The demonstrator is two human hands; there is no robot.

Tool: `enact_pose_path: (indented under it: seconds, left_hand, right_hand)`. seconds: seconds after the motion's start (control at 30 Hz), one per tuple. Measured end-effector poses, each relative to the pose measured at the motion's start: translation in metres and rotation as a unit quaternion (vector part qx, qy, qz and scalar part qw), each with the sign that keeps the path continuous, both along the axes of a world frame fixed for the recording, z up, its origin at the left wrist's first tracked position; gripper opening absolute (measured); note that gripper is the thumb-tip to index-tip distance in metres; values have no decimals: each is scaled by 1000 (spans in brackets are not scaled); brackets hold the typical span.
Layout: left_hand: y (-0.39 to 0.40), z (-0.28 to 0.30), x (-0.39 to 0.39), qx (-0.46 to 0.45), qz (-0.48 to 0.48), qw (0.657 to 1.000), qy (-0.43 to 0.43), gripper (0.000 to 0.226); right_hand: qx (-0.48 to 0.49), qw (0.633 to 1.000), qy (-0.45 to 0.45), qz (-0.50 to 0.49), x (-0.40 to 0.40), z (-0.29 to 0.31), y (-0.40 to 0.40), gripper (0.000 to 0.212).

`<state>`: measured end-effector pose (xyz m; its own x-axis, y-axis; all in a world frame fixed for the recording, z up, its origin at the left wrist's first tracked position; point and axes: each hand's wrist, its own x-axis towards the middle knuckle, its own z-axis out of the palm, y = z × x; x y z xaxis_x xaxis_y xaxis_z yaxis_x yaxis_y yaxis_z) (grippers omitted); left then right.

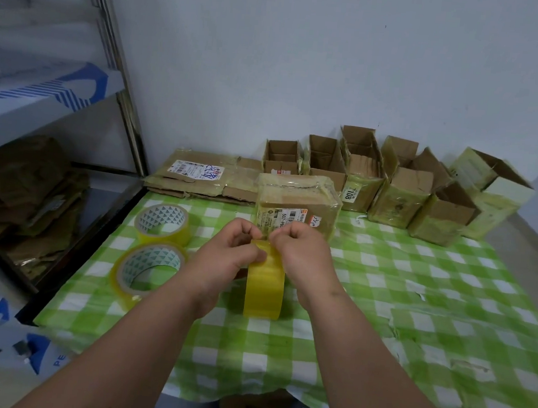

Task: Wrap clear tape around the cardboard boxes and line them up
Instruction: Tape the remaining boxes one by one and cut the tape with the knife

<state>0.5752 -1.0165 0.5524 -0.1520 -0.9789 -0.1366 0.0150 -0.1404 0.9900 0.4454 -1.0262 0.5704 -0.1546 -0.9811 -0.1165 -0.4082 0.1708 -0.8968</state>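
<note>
Pinching the tape roll (pixel 265 288) top, both hands' fingers (pixel 291 235) clamp its loose end; the wrapped box (pixel 296 206) stands just beyond them.

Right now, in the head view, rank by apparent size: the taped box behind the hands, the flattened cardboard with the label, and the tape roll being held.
1. Flattened cardboard
2. Taped box
3. Held tape roll

The roll sits nearest the camera, so it may look larger than it is.
</note>
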Motion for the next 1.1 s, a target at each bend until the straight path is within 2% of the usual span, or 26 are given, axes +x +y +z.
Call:
enact_pose_path:
  seconds: [0.27,0.47,0.6,0.7,0.9,1.1]
  left_hand:
    - [2,1,5,-3,6,1000,-16,20]
    - [7,1,4,-19,0,1000,-24,18]
    - [7,-1,5,-25,-15,999,-36,25]
    - [6,-1,6,-26,-17,998,-52,32]
    - [6,-2,4,-7,3,1000,-29,39]
    - [5,2,6,1,-3,999,-46,38]
  right_hand:
    - [-26,996,89,2,2,20,3,20]
    - [27,998,29,43,6,12,7,12]
    - [17,999,-36,12,6,10,6,7]
    - [21,998,-49,17,2,10,5,17]
    - [-2,999,7,43,3,4,3,23]
    - [-59,987,146,46,9,2,7,29]
